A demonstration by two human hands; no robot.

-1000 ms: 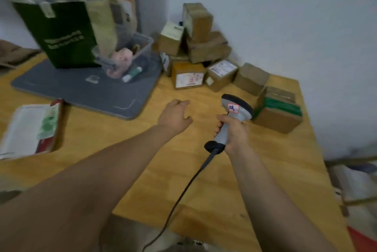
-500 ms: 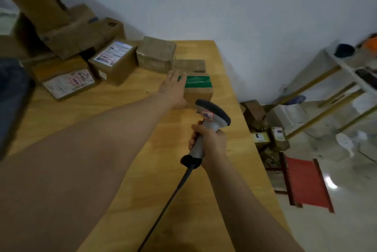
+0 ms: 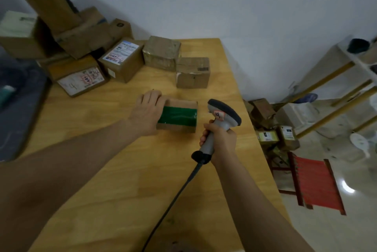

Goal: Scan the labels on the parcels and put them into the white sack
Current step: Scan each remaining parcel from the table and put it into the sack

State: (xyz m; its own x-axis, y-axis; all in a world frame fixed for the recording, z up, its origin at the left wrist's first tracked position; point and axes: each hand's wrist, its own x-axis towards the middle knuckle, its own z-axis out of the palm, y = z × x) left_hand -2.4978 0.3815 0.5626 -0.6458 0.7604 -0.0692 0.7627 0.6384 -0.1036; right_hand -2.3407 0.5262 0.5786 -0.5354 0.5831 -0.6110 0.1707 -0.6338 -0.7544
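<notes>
A small cardboard parcel with green tape (image 3: 179,117) lies on the wooden table (image 3: 126,180). My left hand (image 3: 146,111) grips its left end, fingers curled over the far edge. My right hand (image 3: 220,141) holds the grey barcode scanner (image 3: 222,117) by its handle, just right of the parcel, its head over the parcel's right side. Several more cardboard parcels (image 3: 122,58) are piled at the table's back left. A white sack (image 3: 299,117) sits on the floor to the right.
The scanner cable (image 3: 173,200) trails across the table toward me. A grey mat (image 3: 18,109) covers the table's left side. Right of the table, on the floor, are more small boxes (image 3: 275,133), a red stool (image 3: 314,182) and a white shelf (image 3: 350,72).
My left hand reached the green-taped parcel and pulled it away from the box behind it, toward me. The view swung right; my right hand kept the scanner beside the parcel.
</notes>
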